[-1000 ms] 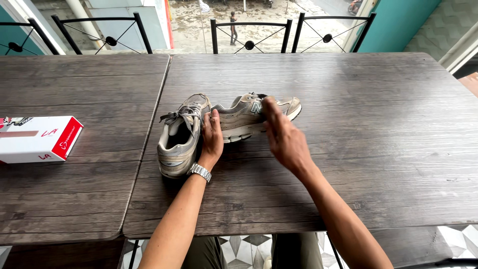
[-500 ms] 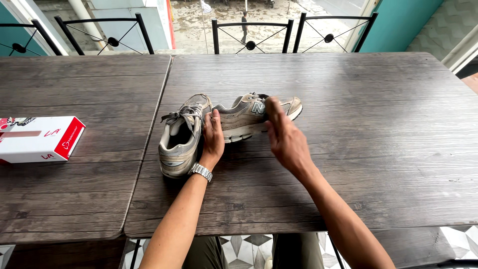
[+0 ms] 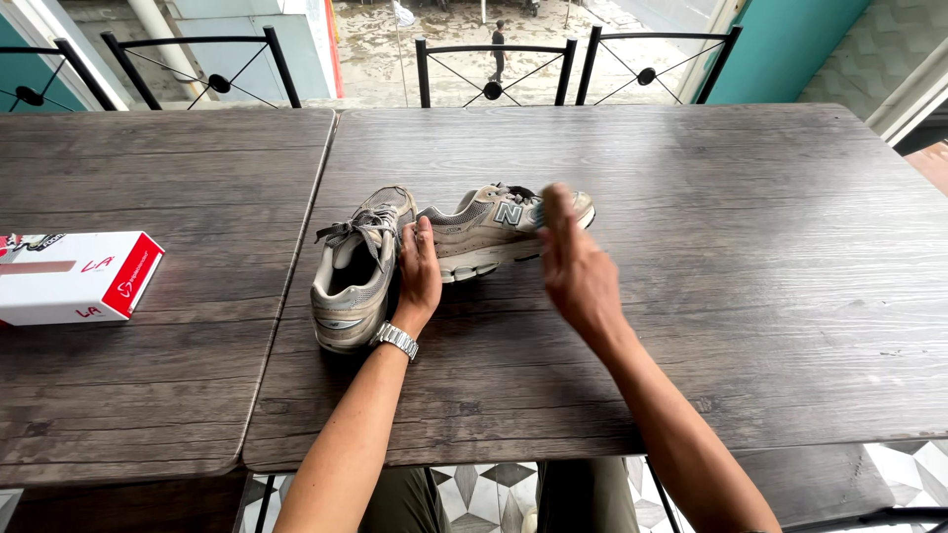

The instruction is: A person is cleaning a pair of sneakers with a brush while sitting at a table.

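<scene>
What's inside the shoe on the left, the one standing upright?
The upright shoe shows an open collar with a pale lining and grey laces tied over the tongue. The left hand rests against its side. The toe interior is covered, so I can't tell what's there.

Worn beige and grey showing against dark wood grain.

The two sneakers (image 3: 357,271) (image 3: 494,229) are showing beige and grey mesh with off-white soles, the sideways one carrying a pale teal-edged emblem. The tables (image 3: 750,257) are displaying dark brown-grey streaked wood grain. A silver metal watch (image 3: 396,340) is glinting on the left wrist. The box (image 3: 74,277) is showing white with a red end panel and red markings. Black metal chairs (image 3: 494,69) are standing against a teal wall (image 3: 790,44), and grey-and-white geometric floor tiles (image 3: 484,489) are patterning below.
</scene>
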